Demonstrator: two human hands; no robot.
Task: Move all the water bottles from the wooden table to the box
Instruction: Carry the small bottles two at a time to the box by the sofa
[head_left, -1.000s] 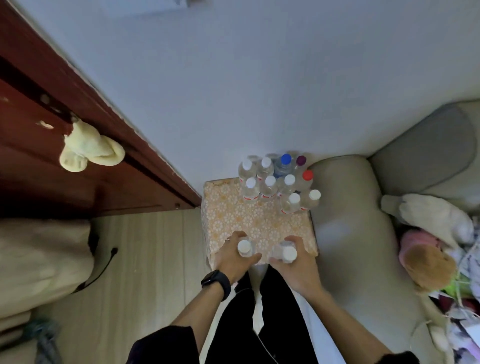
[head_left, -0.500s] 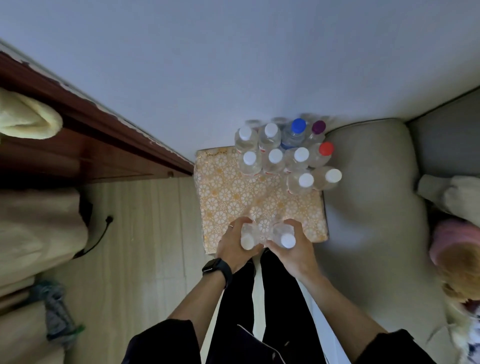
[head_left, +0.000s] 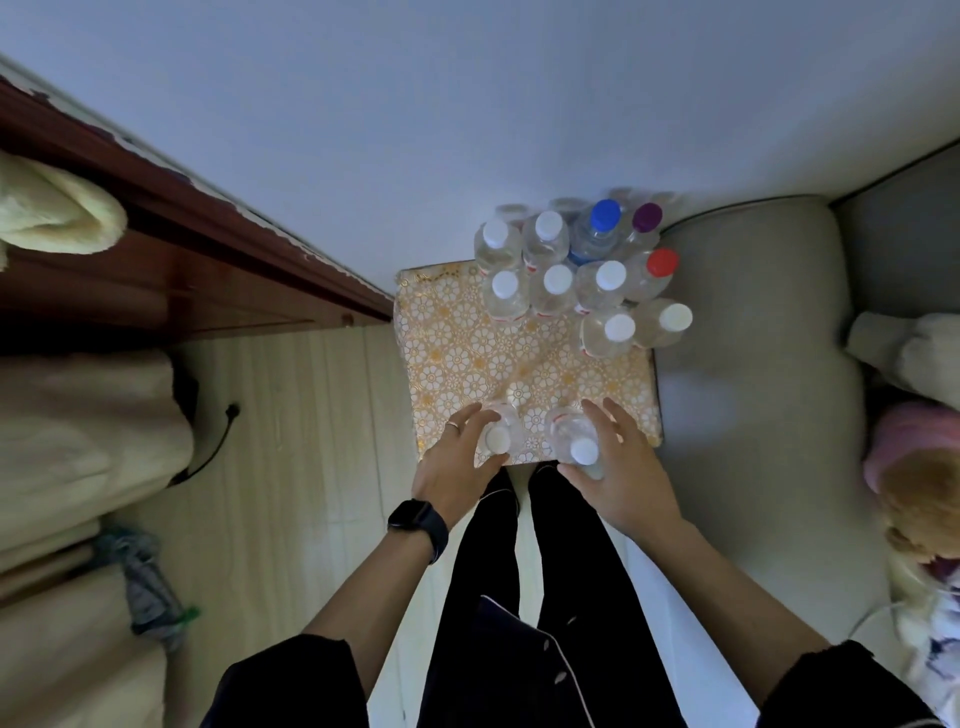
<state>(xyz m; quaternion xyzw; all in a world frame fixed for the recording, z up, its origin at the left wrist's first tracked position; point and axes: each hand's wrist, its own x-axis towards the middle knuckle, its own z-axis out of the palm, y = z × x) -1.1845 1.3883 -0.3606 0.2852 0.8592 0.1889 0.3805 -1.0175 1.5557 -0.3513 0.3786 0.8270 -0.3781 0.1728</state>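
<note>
A floral-patterned box top (head_left: 467, 358) stands in front of me against the wall. Several clear water bottles (head_left: 558, 283) stand crowded at its far side, most with white caps, plus a blue cap (head_left: 604, 214), a purple cap (head_left: 647, 216) and a red cap (head_left: 662, 261). At the near edge, my left hand (head_left: 457, 467) wraps a white-capped bottle (head_left: 497, 440). My right hand (head_left: 621, 467) holds a second white-capped bottle (head_left: 584, 450) between thumb and loosely spread fingers. Both bottles rest upright on the patterned surface.
A dark wooden cabinet (head_left: 156, 249) with a pale towel (head_left: 52, 208) runs along the left. A grey sofa arm (head_left: 753, 338) touches the box on the right, with soft toys (head_left: 924, 483) beyond. Cloth bundles (head_left: 78, 441) and a black cable (head_left: 218, 436) lie on the floor at left.
Both hands have carried their bottles a little farther onto the patterned top and set them upright. The fingers have loosened and spread. My view has tilted down towards the floor.
</note>
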